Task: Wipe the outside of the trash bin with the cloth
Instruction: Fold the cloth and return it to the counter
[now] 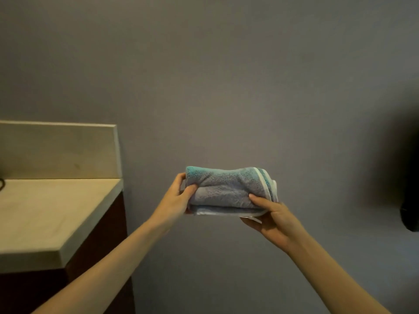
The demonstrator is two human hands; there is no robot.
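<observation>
Head view. A folded terry cloth (229, 191), grey-blue with a teal upper edge and a white hem stripe at its right end, is held in the air before a plain grey wall (204, 75), resting on no surface. The left hand (179, 197) is closed on the cloth's left end, thumb pressed into the front face and fingers wrapped behind. The right hand (271, 217) is closed on the lower right corner, thumb on the front and palm cupped beneath the folded layers. Both forearms are bare and extend from the lower edge of the frame. At left stands a table (45, 214) with a pale stone top over a dark wooden base; its right front corner lies well apart from the cloth, to the lower left of it. A low upright backsplash (59, 150) of the same pale stone runs along the table's far edge against the wall. A dark, blurred object (409, 214) sits at the right edge of the frame; its identity cannot be told.
</observation>
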